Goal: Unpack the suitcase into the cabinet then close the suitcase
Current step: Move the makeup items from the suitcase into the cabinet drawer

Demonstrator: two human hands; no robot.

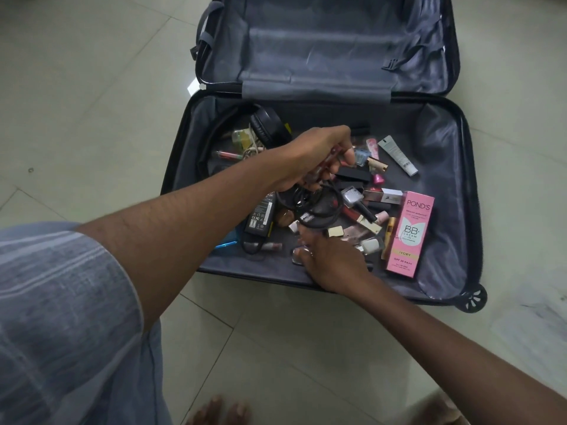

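Cosmetics fill the left hand [319, 157], fingers closed around several tubes, black cable [310, 207] dangling beneath. Right hand [329, 259] fingers spread open, tips touching a small compact [297, 256] beside the Pond's BB cream box [409, 234] in the suitcase [441, 167].

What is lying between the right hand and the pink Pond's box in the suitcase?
A white nail polish bottle and small gold cosmetics lie between the right hand and the Pond's BB cream box.

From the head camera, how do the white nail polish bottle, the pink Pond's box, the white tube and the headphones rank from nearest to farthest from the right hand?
Measured from the right hand:
1. White nail polish bottle, just right of the fingers.
2. Pink Pond's box, farther right, near the suitcase's front edge.
3. White tube, up and right, toward the hinge.
4. Headphones, up and left, behind the left hand.
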